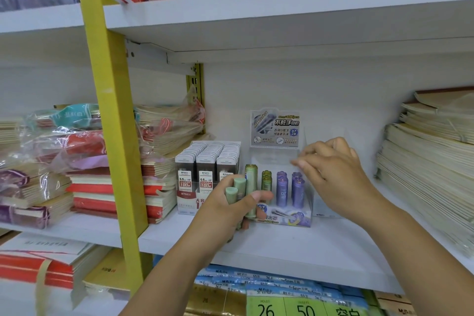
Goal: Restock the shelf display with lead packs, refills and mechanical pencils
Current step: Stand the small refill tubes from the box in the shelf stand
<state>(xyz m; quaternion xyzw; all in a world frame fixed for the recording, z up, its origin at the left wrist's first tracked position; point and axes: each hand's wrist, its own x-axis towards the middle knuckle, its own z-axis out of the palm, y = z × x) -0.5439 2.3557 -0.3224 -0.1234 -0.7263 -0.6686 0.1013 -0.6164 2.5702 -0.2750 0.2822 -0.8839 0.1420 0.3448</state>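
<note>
**Left hand** [230, 208]: fingers and thumb wrapped round a bundle of green lead tubes [239, 187], caps up, thumb pressed across the tallest tube. The bundle sits at the front left corner of the clear display box [306, 202].

**Clear display box**: just right of the grip, standing on the white shelf [307, 244]. Inside it, nearest the held bundle, are olive-green tubes [266, 179]. Past those are purple tubes [289, 190] in two rows, all upright. A printed header card [275, 127] rises at the back.

**Right hand** [333, 174]: above and right of the grip, over the box's rear right part, fingers bent with tips close together at the clear wall. Whether they pinch anything cannot be told.

**Lead packs** [205, 161]: just left of the grip, three rows of dark 0.5 HB cases in a tray, partly hidden by the left hand.

**Further out:**
- Left: stacked notebooks [159, 187] and a yellow upright [112, 123].
- Far right: cream notebook stacks [423, 174].
</note>
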